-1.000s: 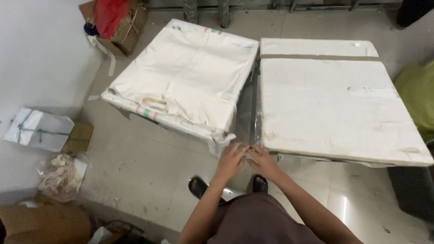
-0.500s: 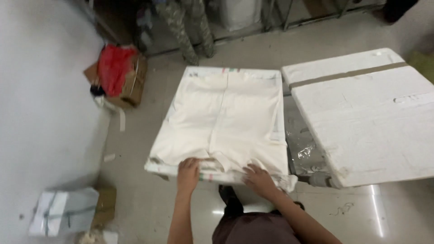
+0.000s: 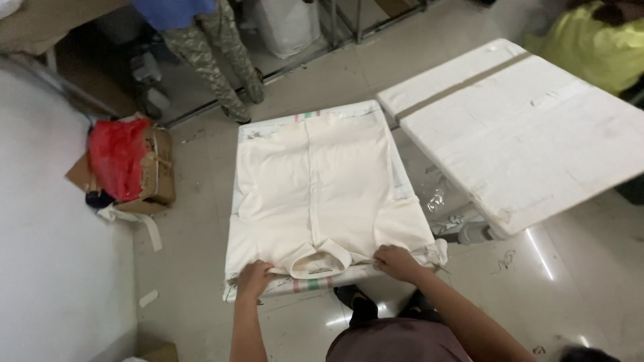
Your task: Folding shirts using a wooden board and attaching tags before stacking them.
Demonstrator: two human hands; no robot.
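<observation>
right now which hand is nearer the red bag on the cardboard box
Left. The left hand grips the shirt's near-left edge, on the red bag's side; the right hand is farther right.

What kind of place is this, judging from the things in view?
Probably a garment workshop or packing room. A cream collared shirt lies flat on a low board, the left hand and right hand on its near edge; a second white padded table stands beside it, and a cardboard box sits on the floor.
</observation>
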